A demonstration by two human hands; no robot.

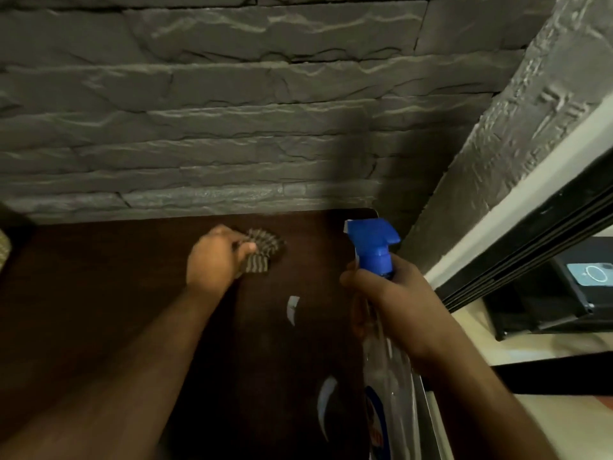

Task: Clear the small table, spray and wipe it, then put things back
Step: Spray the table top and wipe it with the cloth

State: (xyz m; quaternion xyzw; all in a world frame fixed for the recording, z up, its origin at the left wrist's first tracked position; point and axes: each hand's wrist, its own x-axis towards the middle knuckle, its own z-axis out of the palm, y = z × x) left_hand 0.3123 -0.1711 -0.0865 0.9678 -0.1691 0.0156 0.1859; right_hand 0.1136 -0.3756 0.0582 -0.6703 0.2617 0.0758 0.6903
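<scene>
The left hand [212, 257], in the middle of the frame, is closed around a bunched striped cloth [262, 249] and presses it onto the dark brown desk [99, 293] near its far edge, just below the grey stone-pattern wall [232, 111]. The right hand [391, 300], right of centre, is wrapped around the neck of a clear spray bottle [388, 370] with a blue trigger head [373, 242]; the nozzle points left toward the desk. The bottle hangs over the right edge of the desk, its label at the bottom of the frame. Pale light glints show on the desk between the two arms. At far right, a black box [557, 293] sits on a light surface beside a dark-framed ledge.
</scene>
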